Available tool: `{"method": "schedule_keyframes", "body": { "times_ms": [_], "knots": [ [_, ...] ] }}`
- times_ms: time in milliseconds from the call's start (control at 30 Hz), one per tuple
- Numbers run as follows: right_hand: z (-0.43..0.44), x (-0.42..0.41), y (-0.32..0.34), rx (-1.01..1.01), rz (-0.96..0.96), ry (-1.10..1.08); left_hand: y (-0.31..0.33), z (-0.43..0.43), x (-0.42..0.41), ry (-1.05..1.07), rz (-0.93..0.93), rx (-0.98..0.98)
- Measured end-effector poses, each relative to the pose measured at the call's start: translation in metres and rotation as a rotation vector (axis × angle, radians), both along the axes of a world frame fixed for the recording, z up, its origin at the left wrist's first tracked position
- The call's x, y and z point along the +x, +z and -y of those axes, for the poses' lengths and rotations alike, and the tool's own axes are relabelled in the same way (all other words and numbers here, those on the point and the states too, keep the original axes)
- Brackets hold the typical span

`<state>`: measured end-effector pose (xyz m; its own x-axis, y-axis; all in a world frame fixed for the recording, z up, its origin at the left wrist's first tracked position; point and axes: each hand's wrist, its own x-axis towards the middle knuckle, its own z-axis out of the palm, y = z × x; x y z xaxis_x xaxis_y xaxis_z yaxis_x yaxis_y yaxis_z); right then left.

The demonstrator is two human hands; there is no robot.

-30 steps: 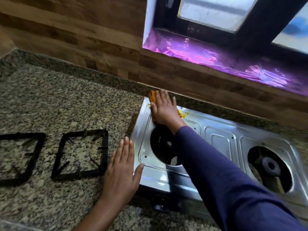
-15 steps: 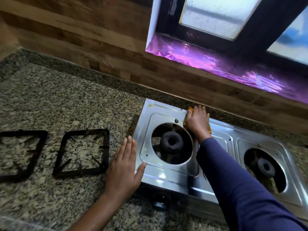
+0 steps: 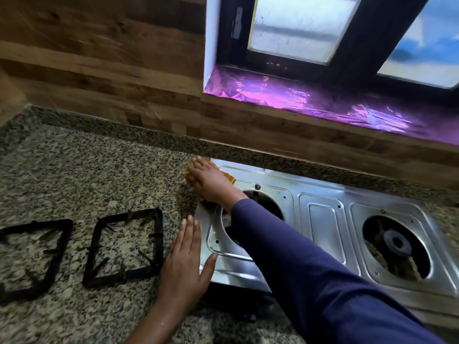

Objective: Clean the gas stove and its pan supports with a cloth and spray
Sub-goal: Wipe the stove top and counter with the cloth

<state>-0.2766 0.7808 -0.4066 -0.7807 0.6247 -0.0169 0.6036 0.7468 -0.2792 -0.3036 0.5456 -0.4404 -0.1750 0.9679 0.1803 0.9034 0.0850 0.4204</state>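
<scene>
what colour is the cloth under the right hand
Orange-yellow cloth, best seen in the head view.

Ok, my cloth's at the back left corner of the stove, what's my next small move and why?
Probably draw the cloth toward you along the left rim of the stove: your right hand presses it flat at the far corner, and your left hand braces the near-left edge, steadying that stroke.

steel stove (image 3: 320, 219), orange cloth (image 3: 229, 179) on far-left corner, pan supports (image 3: 129, 216) alongside
</scene>
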Motion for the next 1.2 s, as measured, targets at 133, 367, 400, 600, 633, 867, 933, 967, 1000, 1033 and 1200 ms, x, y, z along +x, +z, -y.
{"method": "schedule_keyframes", "body": {
  "times_ms": [133, 367, 400, 600, 633, 867, 933, 967, 1000, 1033, 1200],
  "knots": [
    [-0.014, 0.025, 0.0, -0.057, -0.138, -0.065, -0.001, -0.001, -0.001, 0.007, -0.004, -0.002],
    [-0.042, 0.088, -0.006, 0.018, -0.048, -0.5, 0.001, 0.002, 0.0, 0.013, 0.028, -0.018],
    [-0.042, 0.089, -0.006, 0.006, -0.022, -0.503, 0.001, 0.002, 0.0, 0.012, 0.034, -0.024],
    [-0.023, 0.055, 0.001, -0.033, 0.092, -0.287, 0.001, 0.002, -0.003, -0.02, 0.201, -0.009],
    [-0.017, 0.049, 0.003, -0.033, 0.097, -0.232, 0.001, 0.001, -0.004, -0.028, 0.292, 0.009],
    [0.07, 0.064, -0.001, -0.031, -0.009, 0.108, 0.027, 0.005, -0.035, 0.165, 0.969, 0.139],
    [0.103, 0.077, -0.001, -0.081, -0.086, 0.205, 0.04, 0.001, -0.047, 0.161, 0.986, 0.116],
    [0.117, 0.084, -0.001, -0.104, -0.127, 0.252, 0.046, -0.003, -0.053, 0.14, 0.973, 0.093],
    [0.128, 0.088, 0.0, -0.126, -0.168, 0.3, 0.051, -0.007, -0.058, 0.113, 0.952, 0.065],
    [0.139, 0.093, 0.003, -0.161, -0.203, 0.336, 0.055, -0.011, -0.06, 0.084, 0.927, 0.033],
    [0.182, 0.117, 0.012, -0.319, -0.302, 0.424, 0.065, -0.026, -0.056, -0.036, 0.85, -0.119]
  ]
}}
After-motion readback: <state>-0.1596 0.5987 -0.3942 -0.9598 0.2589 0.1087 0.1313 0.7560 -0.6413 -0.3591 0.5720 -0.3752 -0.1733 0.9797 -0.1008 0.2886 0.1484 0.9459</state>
